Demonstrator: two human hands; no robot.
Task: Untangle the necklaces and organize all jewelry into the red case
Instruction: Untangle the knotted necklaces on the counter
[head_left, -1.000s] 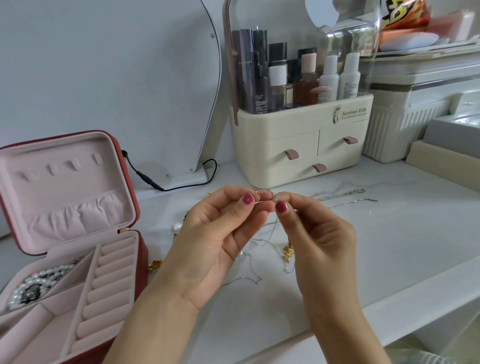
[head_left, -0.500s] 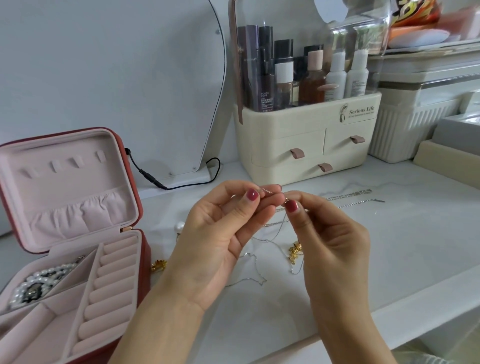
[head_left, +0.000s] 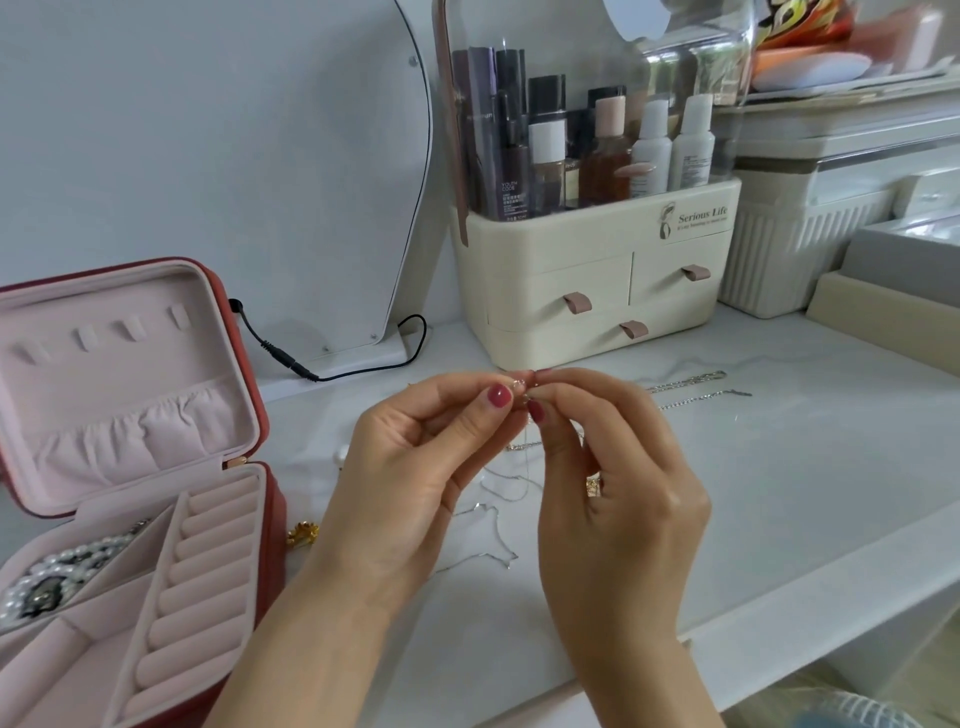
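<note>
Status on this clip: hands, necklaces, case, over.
Left hand and right hand both pinch thin chain at chest height. Rest of chain trails on table. Red case open, pearls inside. Nothing in the way.

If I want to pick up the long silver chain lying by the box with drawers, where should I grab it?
Probably the silver chain is best pinched near its right end, coming straight down from above. It lies flat and stretched out on the white table, apart from the tangle under the hands, and that end is bare, with nothing lying over it. A fingertip pinch suits such a thin strand.
</note>
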